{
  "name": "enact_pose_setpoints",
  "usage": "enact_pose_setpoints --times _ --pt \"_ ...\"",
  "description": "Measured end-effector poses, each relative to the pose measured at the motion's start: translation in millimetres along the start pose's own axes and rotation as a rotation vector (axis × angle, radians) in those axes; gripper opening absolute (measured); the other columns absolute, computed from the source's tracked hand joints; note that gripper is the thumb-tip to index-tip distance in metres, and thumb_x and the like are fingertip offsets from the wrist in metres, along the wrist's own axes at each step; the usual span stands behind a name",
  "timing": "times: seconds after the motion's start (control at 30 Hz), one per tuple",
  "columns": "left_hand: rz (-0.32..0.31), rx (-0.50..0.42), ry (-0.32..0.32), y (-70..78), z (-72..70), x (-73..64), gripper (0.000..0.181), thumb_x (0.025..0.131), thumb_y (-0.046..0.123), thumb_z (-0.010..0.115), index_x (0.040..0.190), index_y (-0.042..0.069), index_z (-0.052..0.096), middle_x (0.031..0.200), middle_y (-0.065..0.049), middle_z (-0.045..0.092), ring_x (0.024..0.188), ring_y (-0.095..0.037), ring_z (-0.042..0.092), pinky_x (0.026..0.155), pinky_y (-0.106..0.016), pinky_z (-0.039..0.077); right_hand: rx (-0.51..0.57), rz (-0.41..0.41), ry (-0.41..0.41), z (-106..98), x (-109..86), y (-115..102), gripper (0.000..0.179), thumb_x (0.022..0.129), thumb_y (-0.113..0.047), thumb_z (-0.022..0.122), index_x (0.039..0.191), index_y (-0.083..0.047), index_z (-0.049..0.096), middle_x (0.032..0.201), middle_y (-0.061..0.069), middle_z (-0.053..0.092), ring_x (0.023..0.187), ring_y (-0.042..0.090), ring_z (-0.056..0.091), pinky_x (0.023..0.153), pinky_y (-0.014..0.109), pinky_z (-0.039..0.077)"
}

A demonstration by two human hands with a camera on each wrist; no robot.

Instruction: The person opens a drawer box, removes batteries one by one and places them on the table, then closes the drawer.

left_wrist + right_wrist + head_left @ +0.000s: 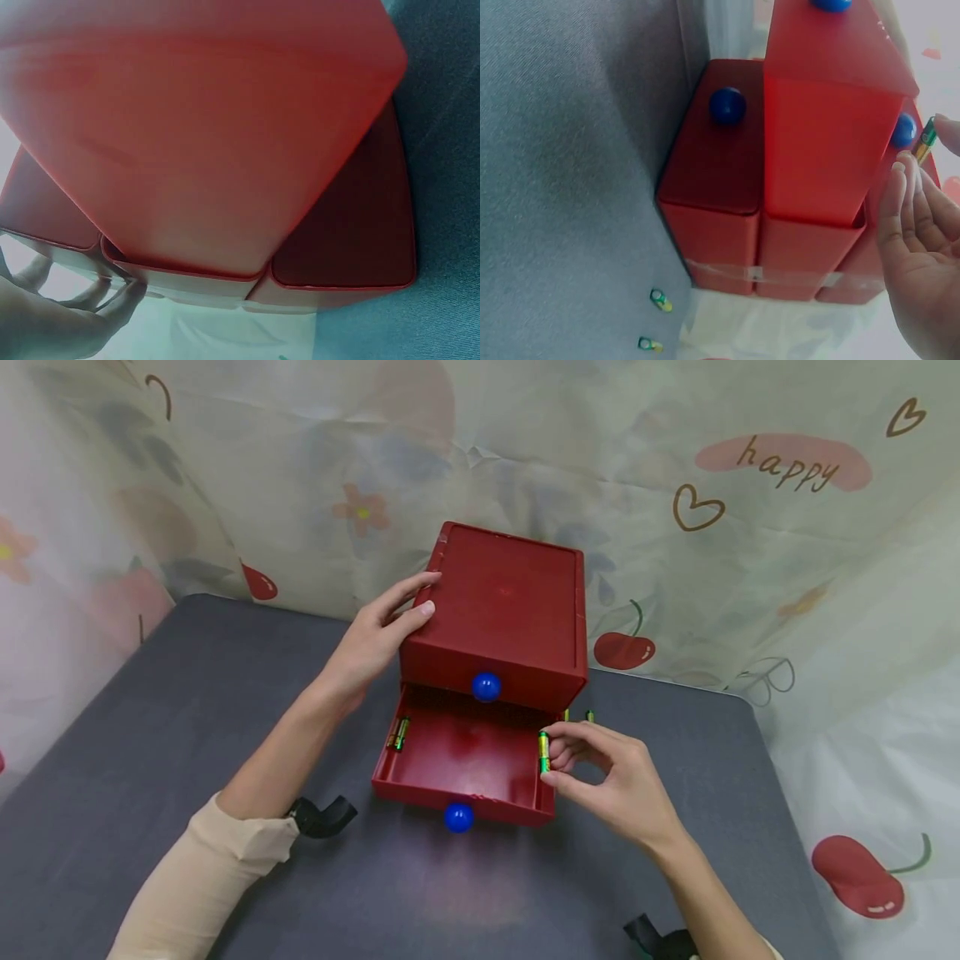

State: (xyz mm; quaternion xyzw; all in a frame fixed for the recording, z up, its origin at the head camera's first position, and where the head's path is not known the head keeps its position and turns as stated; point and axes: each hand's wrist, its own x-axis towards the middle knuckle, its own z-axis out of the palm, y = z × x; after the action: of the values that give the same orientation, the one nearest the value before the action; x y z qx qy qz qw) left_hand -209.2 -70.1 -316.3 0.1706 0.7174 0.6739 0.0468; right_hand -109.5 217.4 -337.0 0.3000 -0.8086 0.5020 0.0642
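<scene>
A red drawer cabinet (506,602) stands on the grey table, its middle drawer (465,760) pulled out. My left hand (369,639) rests on the cabinet's upper left edge, fingers extended; the left wrist view shows the fingertips (133,292) against the cabinet. Between thumb and fingers my right hand (633,785) pinches a green-and-yellow battery (544,753), held upright at the drawer's right wall. The right wrist view also shows this battery (926,141). Two batteries (401,735) lie inside the drawer by its left wall.
Two more batteries (660,300) lie on the table (577,187) right of the cabinet, mostly hidden in the head view. Blue ball knobs (459,817) stick out from the drawer fronts. A patterned curtain (510,460) hangs behind the table.
</scene>
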Motion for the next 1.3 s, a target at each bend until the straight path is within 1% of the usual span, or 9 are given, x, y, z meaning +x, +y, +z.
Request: enact_pose_setpoints --times 0.1,0.2,0.43,0.73,0.83,1.03,1.13,1.23,1.3 --pt "0.007 -0.013 -0.002 -1.4 0.5 0.2 0.048 0.095 0.029 0.049 0.14 0.022 0.036 0.144 0.007 0.028 0.13 -0.018 0.029 0.103 -0.043 0.023 0.01 0.005 0.01 -2.4 -2.0 3.5 0.039 0.069 0.007 0.074 0.105 0.005 0.061 0.084 0.012 0.06 0.072 0.023 0.058 0.068 0.032 0.051" --pt "0.015 -0.024 -0.006 -2.5 0.4 0.4 0.048 0.095 0.027 0.049 0.141 0.021 0.036 0.144 0.006 0.029 0.13 -0.018 0.03 0.103 -0.043 0.024 0.003 0.013 0.017 -4.8 -3.7 6.9 0.039 0.069 0.007 0.074 0.105 0.005 0.061 0.084 0.012 0.06 0.072 0.02 0.058 0.068 0.031 0.051" --pt "0.029 -0.013 -0.01 -3.5 0.3 0.4 0.048 0.095 0.026 0.048 0.141 0.02 0.036 0.144 0.006 0.029 0.125 -0.018 0.036 0.102 -0.042 0.025 -0.03 0.038 0.025 -9.5 -8.1 14.4 0.038 0.069 0.007 0.074 0.105 0.006 0.06 0.084 0.011 0.06 0.073 0.017 0.058 0.067 0.03 0.051" --pt "0.036 -0.002 -0.014 -5.0 0.1 0.5 0.047 0.095 0.026 0.047 0.141 0.02 0.035 0.144 0.006 0.029 0.126 -0.017 0.035 0.102 -0.042 0.025 -0.029 0.098 0.025 -10.3 -13.9 25.8 0.038 0.072 0.003 0.074 0.107 0.005 0.06 0.085 0.011 0.061 0.074 0.019 0.059 0.067 0.032 0.051" --pt "0.035 0.0 -0.013 -6.2 -0.2 0.8 0.048 0.095 0.026 0.047 0.141 0.02 0.035 0.144 0.007 0.028 0.126 -0.017 0.034 0.102 -0.042 0.024 -0.027 0.125 0.026 -10.4 -17.0 35.8 0.038 0.073 0.0 0.074 0.109 0.001 0.06 0.087 0.008 0.061 0.074 0.019 0.059 0.068 0.03 0.051" --pt "0.039 -0.008 -0.017 -6.4 0.2 1.0 0.047 0.096 0.025 0.047 0.141 0.02 0.035 0.145 0.007 0.028 0.128 -0.017 0.033 0.103 -0.041 0.024 -0.015 0.173 0.026 -11.6 -26.6 70.3 0.041 0.074 -0.013 0.075 0.113 -0.01 0.061 0.09 0.001 0.062 0.076 0.016 0.06 0.069 0.027 0.051" --pt "0.04 -0.015 -0.016 -5.9 0.4 0.4 0.047 0.096 0.025 0.047 0.141 0.019 0.035 0.145 0.007 0.029 0.127 -0.017 0.034 0.103 -0.041 0.024 -0.016 0.203 0.021 -12.0 -28.9 78.1 0.043 0.075 -0.017 0.076 0.114 -0.009 0.06 0.092 0.001 0.062 0.077 0.016 0.06 0.069 0.029 0.051" --pt "0.04 -0.018 -0.015 -5.6 0.5 0.0 0.047 0.096 0.025 0.046 0.141 0.019 0.035 0.145 0.007 0.029 0.127 -0.017 0.034 0.103 -0.041 0.024 -0.038 0.223 0.012 -13.1 -30.2 81.4 0.043 0.076 -0.017 0.075 0.115 -0.008 0.059 0.093 0.001 0.062 0.077 0.015 0.06 0.069 0.028 0.051" --pt "0.041 -0.016 -0.016 -5.6 0.6 0.0 0.048 0.096 0.025 0.046 0.141 0.019 0.035 0.145 0.007 0.029 0.126 -0.017 0.035 0.103 -0.041 0.025 -0.047 0.238 0.008 -14.0 -30.5 80.9 0.043 0.076 -0.015 0.074 0.116 -0.006 0.059 0.093 0.003 0.063 0.077 0.015 0.061 0.07 0.026 0.05"
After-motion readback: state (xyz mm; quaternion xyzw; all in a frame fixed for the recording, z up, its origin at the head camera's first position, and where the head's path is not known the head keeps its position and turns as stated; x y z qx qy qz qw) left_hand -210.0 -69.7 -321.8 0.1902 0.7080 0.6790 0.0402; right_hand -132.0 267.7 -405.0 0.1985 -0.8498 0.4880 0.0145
